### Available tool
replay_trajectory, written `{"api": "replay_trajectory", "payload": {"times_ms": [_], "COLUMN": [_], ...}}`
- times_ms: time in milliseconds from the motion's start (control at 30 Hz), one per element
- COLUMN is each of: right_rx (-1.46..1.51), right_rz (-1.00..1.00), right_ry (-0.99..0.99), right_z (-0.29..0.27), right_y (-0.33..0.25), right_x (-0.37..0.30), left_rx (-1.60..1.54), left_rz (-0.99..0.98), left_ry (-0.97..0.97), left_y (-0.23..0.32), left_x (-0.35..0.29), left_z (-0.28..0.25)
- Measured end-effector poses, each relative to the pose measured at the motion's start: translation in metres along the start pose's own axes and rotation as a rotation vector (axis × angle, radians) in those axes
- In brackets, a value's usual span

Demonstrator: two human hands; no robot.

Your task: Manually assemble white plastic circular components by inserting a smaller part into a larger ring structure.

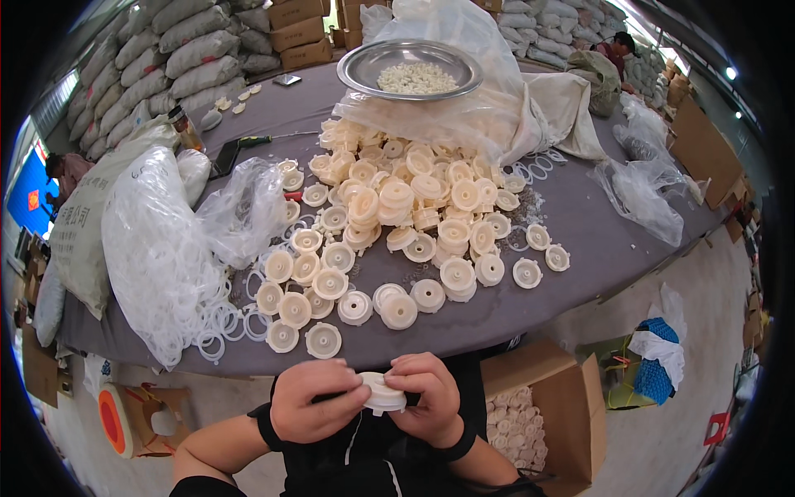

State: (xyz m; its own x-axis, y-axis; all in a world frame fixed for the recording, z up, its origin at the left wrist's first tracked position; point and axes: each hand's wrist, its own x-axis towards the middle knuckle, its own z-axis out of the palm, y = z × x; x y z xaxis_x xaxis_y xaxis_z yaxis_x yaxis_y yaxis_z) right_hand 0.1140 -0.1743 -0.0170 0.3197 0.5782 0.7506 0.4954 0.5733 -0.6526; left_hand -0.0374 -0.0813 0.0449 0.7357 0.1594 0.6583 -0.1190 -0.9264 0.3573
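Observation:
Close to my body, just off the table's near edge, I hold a cream round plastic cap (pixel 383 396) between both hands. My left hand (pixel 313 399) grips its left side with thumb and fingers; my right hand (pixel 428 393) pinches the right side. Past my hands, a large pile of similar cream caps (pixel 414 186) spreads over the grey-covered table (pixel 563 290), with single caps (pixel 323 340) lying at its near side. Clear plastic rings (pixel 219 323) spill from a translucent bag (pixel 157 257) on the left.
A metal bowl (pixel 356 70) of small pale pieces stands at the back. A screwdriver (pixel 255 141) and a dark phone (pixel 224 159) lie at the left. Below the table stand a carton (pixel 584 406) of cream parts and an orange-rimmed stool (pixel 116 422). Two people work far off.

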Motion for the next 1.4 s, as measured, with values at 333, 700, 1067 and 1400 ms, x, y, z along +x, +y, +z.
{"api": "replay_trajectory", "payload": {"times_ms": [333,700,1067,1400], "right_rx": [-0.001,0.135,0.089,0.020], "right_rz": [0.199,0.460,0.578,0.556], "right_ry": [0.015,-0.023,-0.070,-0.105], "right_z": [0.007,0.019,0.021,0.018], "right_y": [0.002,0.034,0.054,0.053], "right_x": [-0.006,-0.019,-0.030,-0.027], "left_rx": [-0.135,-0.088,0.129,0.712], "left_rz": [-0.248,-0.706,-0.524,-0.215], "left_ry": [0.097,0.186,-0.306,-0.889], "left_y": [-0.008,-0.071,-0.168,-0.183], "left_x": [-0.019,-0.002,0.054,0.087], "left_z": [0.025,0.014,0.024,0.062]}}
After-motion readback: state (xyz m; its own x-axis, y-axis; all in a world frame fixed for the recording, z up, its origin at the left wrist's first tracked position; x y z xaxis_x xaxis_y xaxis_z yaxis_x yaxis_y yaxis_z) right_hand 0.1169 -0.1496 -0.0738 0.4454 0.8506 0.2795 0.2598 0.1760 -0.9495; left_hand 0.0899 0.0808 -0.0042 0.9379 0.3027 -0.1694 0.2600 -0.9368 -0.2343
